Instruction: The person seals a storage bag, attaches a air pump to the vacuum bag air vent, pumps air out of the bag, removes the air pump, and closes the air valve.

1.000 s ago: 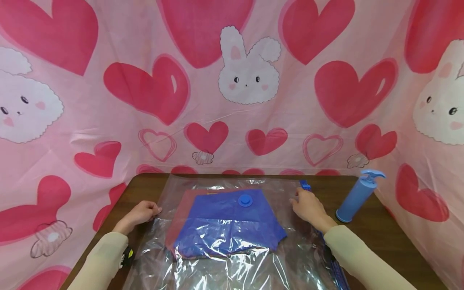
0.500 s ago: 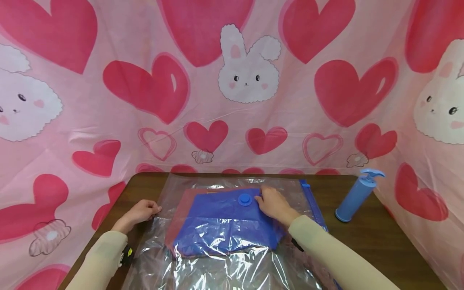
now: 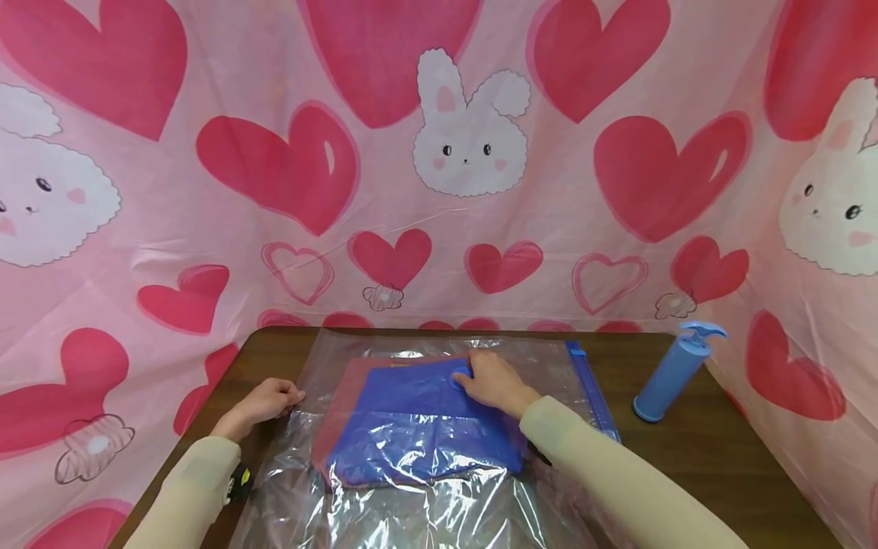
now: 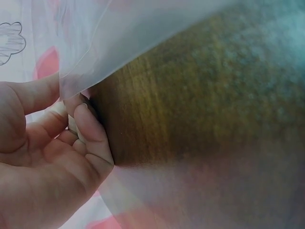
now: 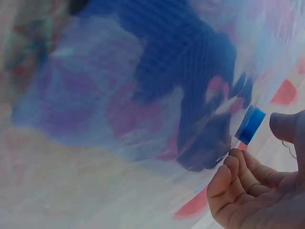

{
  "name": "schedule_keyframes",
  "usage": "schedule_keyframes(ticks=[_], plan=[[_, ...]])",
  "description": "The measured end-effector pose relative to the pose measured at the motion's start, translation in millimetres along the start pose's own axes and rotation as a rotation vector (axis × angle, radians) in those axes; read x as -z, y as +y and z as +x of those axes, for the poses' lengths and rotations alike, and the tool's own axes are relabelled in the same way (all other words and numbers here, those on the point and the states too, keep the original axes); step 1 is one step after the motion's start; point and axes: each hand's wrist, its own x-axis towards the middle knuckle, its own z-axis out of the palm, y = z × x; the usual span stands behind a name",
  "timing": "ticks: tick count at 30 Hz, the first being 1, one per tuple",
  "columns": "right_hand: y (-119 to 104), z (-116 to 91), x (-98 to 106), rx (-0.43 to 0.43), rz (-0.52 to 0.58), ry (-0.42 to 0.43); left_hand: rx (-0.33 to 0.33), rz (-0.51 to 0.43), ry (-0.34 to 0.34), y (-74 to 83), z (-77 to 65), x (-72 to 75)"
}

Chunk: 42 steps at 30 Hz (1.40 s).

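Note:
A large clear plastic storage bag (image 3: 411,518) lies flat on the table, with a folded blue cloth (image 3: 405,393) and a reddish cloth (image 3: 341,423) under its film. At the bag's left edge, my left hand (image 3: 267,399) pinches the film between thumb and fingers; the left wrist view shows the film's corner (image 4: 71,86) there. My right hand (image 3: 497,381) is over the bag beside its round blue valve cap (image 5: 250,125). In the right wrist view the thumb stands just off the cap, and the other fingers are loosely bent near the film below it.
A light-blue hand pump (image 3: 672,377) stands on the right of the brown wooden table (image 3: 706,457). The bag's blue zip strip (image 3: 595,393) runs along its right side, with a blue slider (image 3: 575,351) near the far end. A pink heart-patterned curtain (image 3: 473,221) surrounds the table.
My right hand has left the zip strip at the bag's right edge and moved left to the valve cap. My left hand has stayed at the left edge.

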Motion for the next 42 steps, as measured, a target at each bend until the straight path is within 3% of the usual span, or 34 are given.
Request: schedule_keyframes(ticks=[12,42], plan=[[-11,1,-10,0.020,-0.080,-0.026,0.010,0.000,-0.002,-3.1,0.3,-0.9],[-11,1,-13,0.098,-0.093,0.003,0.025,0.006,-0.002,-1.4,-0.5,-0.8]])
